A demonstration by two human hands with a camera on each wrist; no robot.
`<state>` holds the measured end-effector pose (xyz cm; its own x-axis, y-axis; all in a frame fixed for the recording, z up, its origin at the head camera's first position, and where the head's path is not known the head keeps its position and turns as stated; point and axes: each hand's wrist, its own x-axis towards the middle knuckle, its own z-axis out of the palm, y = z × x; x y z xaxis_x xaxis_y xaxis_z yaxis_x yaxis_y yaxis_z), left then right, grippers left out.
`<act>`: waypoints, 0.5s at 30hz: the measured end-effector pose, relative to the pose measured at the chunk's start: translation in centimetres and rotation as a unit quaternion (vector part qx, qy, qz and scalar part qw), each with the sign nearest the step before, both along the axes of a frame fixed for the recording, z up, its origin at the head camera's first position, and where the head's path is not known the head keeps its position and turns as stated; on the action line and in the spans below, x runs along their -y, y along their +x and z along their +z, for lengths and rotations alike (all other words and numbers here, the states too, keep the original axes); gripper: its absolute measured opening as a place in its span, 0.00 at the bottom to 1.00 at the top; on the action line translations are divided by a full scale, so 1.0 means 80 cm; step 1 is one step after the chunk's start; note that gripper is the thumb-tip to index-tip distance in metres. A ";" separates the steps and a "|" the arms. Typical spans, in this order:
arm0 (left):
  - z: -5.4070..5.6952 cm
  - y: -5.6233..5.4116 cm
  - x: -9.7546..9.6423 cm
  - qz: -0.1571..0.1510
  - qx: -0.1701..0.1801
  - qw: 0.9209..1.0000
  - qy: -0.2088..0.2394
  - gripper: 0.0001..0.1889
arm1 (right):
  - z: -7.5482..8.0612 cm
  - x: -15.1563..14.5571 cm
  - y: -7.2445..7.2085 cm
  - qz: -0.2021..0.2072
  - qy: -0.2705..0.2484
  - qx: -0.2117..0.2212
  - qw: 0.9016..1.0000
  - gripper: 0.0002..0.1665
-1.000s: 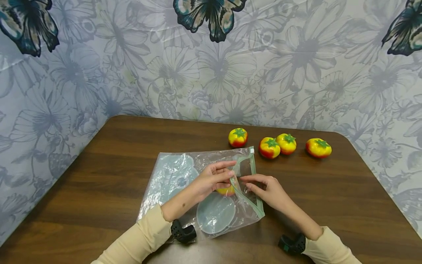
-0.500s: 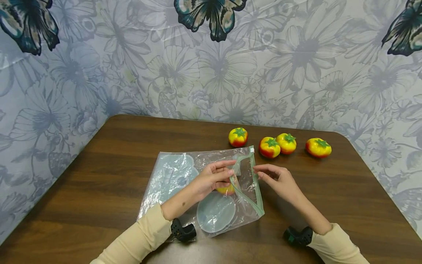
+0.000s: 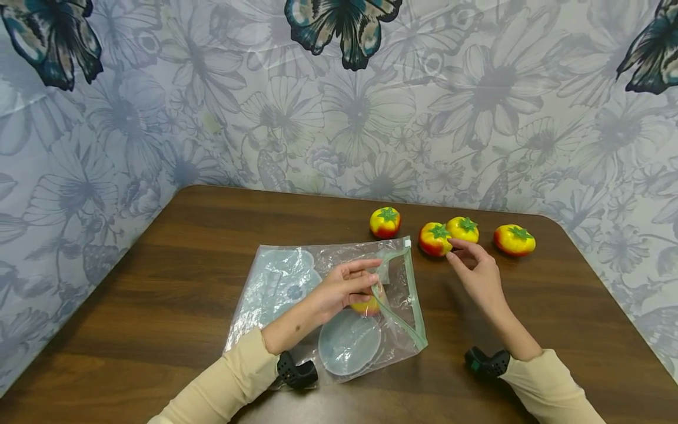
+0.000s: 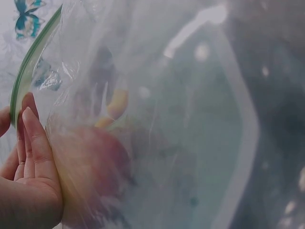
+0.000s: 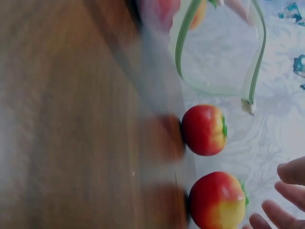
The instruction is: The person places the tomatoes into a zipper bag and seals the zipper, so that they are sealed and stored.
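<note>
As only the head view shows, four fruits [image 3: 435, 240] lie outside the bag [image 3: 416, 291].

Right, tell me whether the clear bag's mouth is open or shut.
The clear bag is open: the left hand holds one green edge apart from the other, leaving a gap.

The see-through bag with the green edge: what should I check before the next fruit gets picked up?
1. Clear plastic bag with green edge, mouth open: ok, it gapes.
2. Left hand holding the bag: ok, it pinches the rim.
3. Right hand close to the nearest round red-and-yellow fruit with green leaves: ok, right beside it.
4. Right hand touching that fruit: cannot tell.
5. Right hand gripping that fruit: not ok, not yet.
</note>
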<state>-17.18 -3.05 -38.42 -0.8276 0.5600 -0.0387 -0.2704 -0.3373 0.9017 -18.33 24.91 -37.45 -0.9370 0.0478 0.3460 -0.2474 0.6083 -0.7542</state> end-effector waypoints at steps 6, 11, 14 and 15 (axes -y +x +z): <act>0.000 -0.001 0.000 0.000 0.003 1.000 -0.005 0.24 | -0.004 0.000 -0.018 -0.041 -0.009 0.001 0.999 0.23; -0.002 -0.002 0.000 -0.001 0.004 1.000 -0.009 0.23 | -0.008 0.001 -0.033 -0.056 -0.036 0.008 0.998 0.27; -0.002 -0.002 0.000 0.000 0.004 1.000 -0.008 0.23 | -0.011 0.003 -0.041 -0.051 -0.047 0.023 0.997 0.30; -0.002 -0.002 0.000 0.001 0.004 1.000 -0.008 0.23 | -0.011 0.003 -0.042 -0.049 -0.049 0.028 0.997 0.31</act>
